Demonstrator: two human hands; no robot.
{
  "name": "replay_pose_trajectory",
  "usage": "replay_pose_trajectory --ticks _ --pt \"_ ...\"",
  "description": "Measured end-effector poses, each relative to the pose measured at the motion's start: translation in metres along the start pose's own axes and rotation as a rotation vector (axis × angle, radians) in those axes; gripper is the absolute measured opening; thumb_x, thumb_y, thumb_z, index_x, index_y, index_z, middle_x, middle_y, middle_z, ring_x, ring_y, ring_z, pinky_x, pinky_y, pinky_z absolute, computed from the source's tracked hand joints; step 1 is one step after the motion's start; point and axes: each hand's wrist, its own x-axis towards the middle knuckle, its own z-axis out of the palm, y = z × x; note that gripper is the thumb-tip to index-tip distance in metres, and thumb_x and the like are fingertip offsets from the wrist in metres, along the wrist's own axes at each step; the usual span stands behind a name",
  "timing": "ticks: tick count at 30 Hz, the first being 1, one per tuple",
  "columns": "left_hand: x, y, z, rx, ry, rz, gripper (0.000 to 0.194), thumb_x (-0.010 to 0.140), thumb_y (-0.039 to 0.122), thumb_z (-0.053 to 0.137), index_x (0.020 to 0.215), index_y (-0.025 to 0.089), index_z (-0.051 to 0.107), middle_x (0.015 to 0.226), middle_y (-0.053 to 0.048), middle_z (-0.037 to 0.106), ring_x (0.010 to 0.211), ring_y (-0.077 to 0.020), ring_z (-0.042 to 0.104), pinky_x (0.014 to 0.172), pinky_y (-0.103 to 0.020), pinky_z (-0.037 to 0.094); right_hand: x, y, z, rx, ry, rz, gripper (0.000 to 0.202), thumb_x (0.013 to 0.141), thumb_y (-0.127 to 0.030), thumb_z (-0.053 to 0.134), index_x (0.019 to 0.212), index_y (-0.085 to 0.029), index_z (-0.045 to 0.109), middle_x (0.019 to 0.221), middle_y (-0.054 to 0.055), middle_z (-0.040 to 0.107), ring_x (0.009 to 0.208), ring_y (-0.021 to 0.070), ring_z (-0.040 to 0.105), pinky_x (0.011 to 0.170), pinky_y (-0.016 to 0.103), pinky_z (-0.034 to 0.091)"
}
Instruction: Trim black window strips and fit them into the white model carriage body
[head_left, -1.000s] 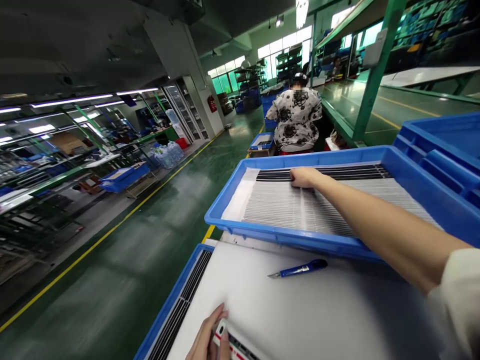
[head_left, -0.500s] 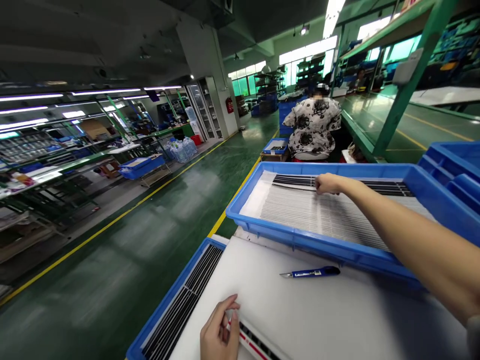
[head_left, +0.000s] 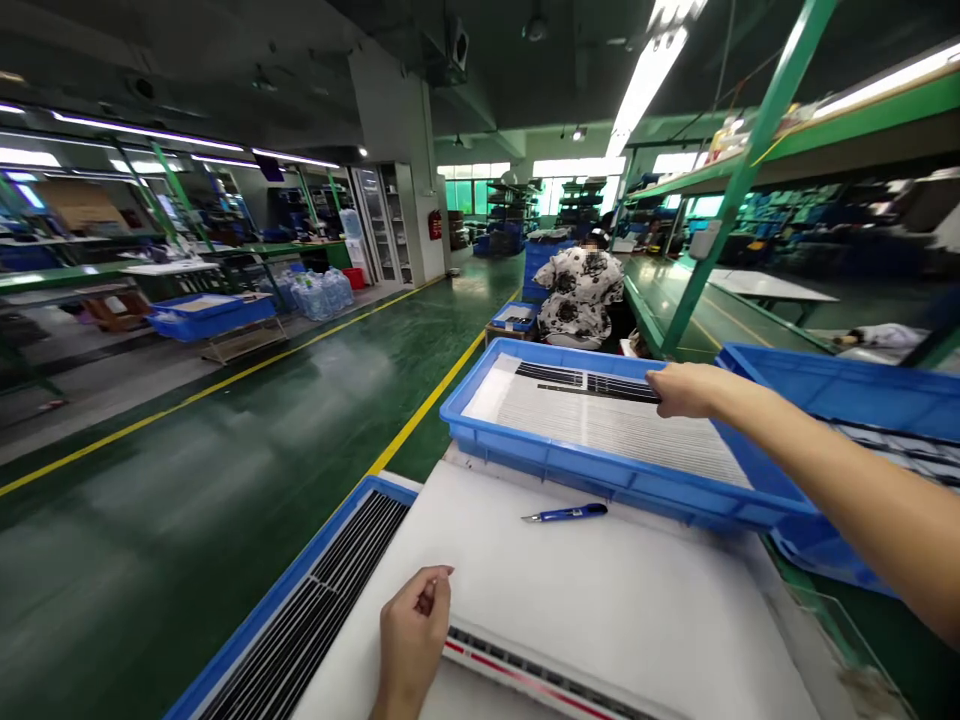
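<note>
My right hand (head_left: 684, 390) reaches into the blue tray (head_left: 525, 437), its fingers closed on the right end of a dark strip (head_left: 626, 388). Thin pale lines cover the tray's white lining, and more dark strips lie along its far side. Near the front of the white tabletop (head_left: 480, 530), my left hand (head_left: 415, 625) is curled with thumb and fingertips together; what they hold, if anything, is hidden. Against that hand lies the left end of a long white bar with a red stripe (head_left: 517, 670). A blue cutter (head_left: 566, 513) rests between tray and bar.
Another blue tray (head_left: 281, 590) with dark slats stands lower left of the tabletop. More blue bins (head_left: 885, 375) are at the right, beside a green post (head_left: 739, 190). Beyond the main tray sits a person (head_left: 577, 295) in a patterned top. A green-floored aisle (head_left: 300, 400) runs left.
My right hand has moved right along the dark strips to their end. My left hand's fingers have drawn together. The view has turned right, showing more of the bar and the right-hand bins.
</note>
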Motion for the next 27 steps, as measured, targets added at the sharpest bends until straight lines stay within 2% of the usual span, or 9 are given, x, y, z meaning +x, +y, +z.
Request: replay_pose_trajectory --ticks 3,5,8,10,12,14,18,23,27 --pt "-0.003 0.001 -0.009 0.035 -0.005 -0.009 0.030 0.089 0.043 0.062 0.078 0.021 0.079 0.057 -0.001 0.060 0.055 -0.0182 0.057 0.056 -0.027 0.044 -0.058 0.004 -0.025 -0.011 -0.140 0.052 0.027 0.101 -0.035 0.072 0.117 -0.014 0.070 0.115 0.010 0.072 0.096 0.0211 0.072 0.083 0.038 0.062" --pt "-0.002 0.006 -0.016 0.102 0.028 0.013 0.022 0.086 0.038 0.065 0.077 0.023 0.079 0.064 -0.002 0.065 0.060 -0.0194 0.059 0.058 -0.028 0.044 -0.105 0.000 -0.035 0.027 -0.162 0.075 0.022 0.102 -0.036 0.070 0.111 -0.015 0.069 0.106 0.007 0.071 0.087 0.0185 0.070 0.079 0.036 0.061" --pt "0.001 0.030 -0.023 0.117 0.068 0.108 0.023 0.088 0.039 0.064 0.085 0.025 0.082 0.076 -0.004 0.071 0.069 -0.0214 0.061 0.066 -0.030 0.047 -0.179 -0.027 -0.032 0.162 -0.152 0.086 0.009 0.098 -0.027 0.070 0.101 -0.021 0.065 0.085 -0.001 0.066 0.070 0.0155 0.061 0.070 0.032 0.053" --pt "0.000 0.057 -0.022 -0.064 -0.032 0.132 0.030 0.093 0.045 0.065 0.095 0.022 0.083 0.079 -0.005 0.072 0.070 -0.0210 0.060 0.070 -0.031 0.049 -0.223 -0.057 -0.019 0.298 -0.134 0.088 0.011 0.094 -0.020 0.066 0.093 -0.027 0.058 0.074 -0.002 0.062 0.064 0.0170 0.057 0.064 0.032 0.046" --pt "-0.004 0.085 -0.016 -0.335 -0.214 0.067 0.037 0.094 0.052 0.066 0.099 0.019 0.083 0.091 -0.009 0.078 0.085 -0.0240 0.068 0.077 -0.032 0.053 -0.260 -0.090 0.000 0.458 -0.141 0.075 0.010 0.095 -0.024 0.059 0.090 -0.029 0.052 0.069 -0.004 0.057 0.062 0.0179 0.055 0.060 0.031 0.043" --pt "-0.010 0.108 -0.007 -0.588 -0.403 -0.015 0.045 0.094 0.056 0.067 0.110 0.017 0.083 0.101 -0.012 0.081 0.087 -0.0239 0.070 0.077 -0.033 0.055 -0.288 -0.120 0.020 0.626 -0.166 0.068 0.009 0.096 -0.026 0.053 0.089 -0.029 0.048 0.071 -0.003 0.056 0.062 0.0173 0.055 0.059 0.029 0.043" --pt "-0.024 0.123 0.012 -0.881 -0.624 -0.148 0.047 0.092 0.055 0.073 0.111 0.013 0.083 0.101 -0.016 0.083 0.088 -0.0243 0.074 0.078 -0.033 0.057 -0.317 -0.157 0.049 0.901 -0.191 0.152 0.008 0.095 -0.024 0.050 0.088 -0.027 0.047 0.064 -0.007 0.045 0.058 0.0147 0.048 0.055 0.026 0.037" --pt "-0.036 0.120 0.022 -0.913 -0.705 -0.339 0.043 0.080 0.049 0.088 0.101 0.012 0.084 0.087 -0.011 0.082 0.077 -0.0197 0.073 0.080 -0.032 0.057 -0.328 -0.174 0.069 1.090 -0.165 0.253 0.012 0.088 -0.020 0.057 0.084 -0.026 0.047 0.059 -0.010 0.043 0.055 0.0129 0.043 0.055 0.025 0.033" --pt "-0.036 0.124 0.029 -0.955 -0.767 -0.439 0.041 0.075 0.047 0.093 0.094 0.012 0.084 0.078 -0.006 0.078 0.071 -0.0148 0.069 0.076 -0.028 0.056 -0.336 -0.184 0.077 1.149 -0.120 0.256 0.007 0.092 -0.024 0.059 0.088 -0.024 0.053 0.058 -0.010 0.044 0.052 0.0121 0.044 0.051 0.023 0.034"
